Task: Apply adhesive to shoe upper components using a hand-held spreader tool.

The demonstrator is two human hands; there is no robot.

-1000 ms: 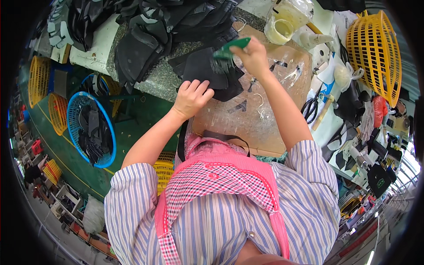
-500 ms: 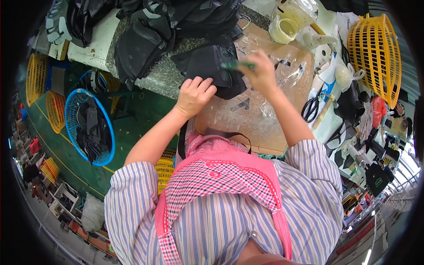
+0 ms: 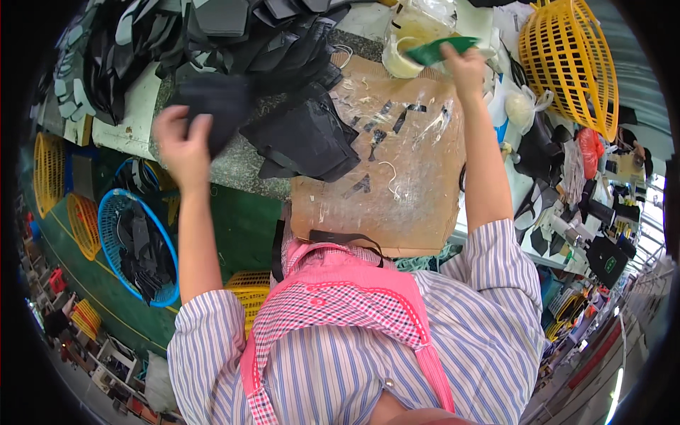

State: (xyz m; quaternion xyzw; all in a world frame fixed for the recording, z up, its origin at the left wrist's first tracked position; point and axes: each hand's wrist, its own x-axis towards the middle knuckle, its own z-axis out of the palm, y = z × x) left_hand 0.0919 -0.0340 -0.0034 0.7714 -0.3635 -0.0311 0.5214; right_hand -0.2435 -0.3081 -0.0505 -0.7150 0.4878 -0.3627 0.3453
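At the left, over the speckled worktop, my left hand grips a black sheet piece, both smeared by motion. My right hand is closed on a flat green scraper. The scraper's tip is over the mouth of a cream-coloured pot; whether they touch I cannot tell. A fanned stack of black cut pieces lies between my hands, partly on a brown cardboard sheet marked with white smears and black scraps.
Heaps of black pieces cover the back left of the worktop. A yellow basket stands at the back right, near a tied clear bag. Down on the left, a blue basket holds black scraps on the green floor.
My left hand has moved left from the stack with a black piece. My right hand has carried the scraper from the stack to the pot at the back. The view has shifted slightly.
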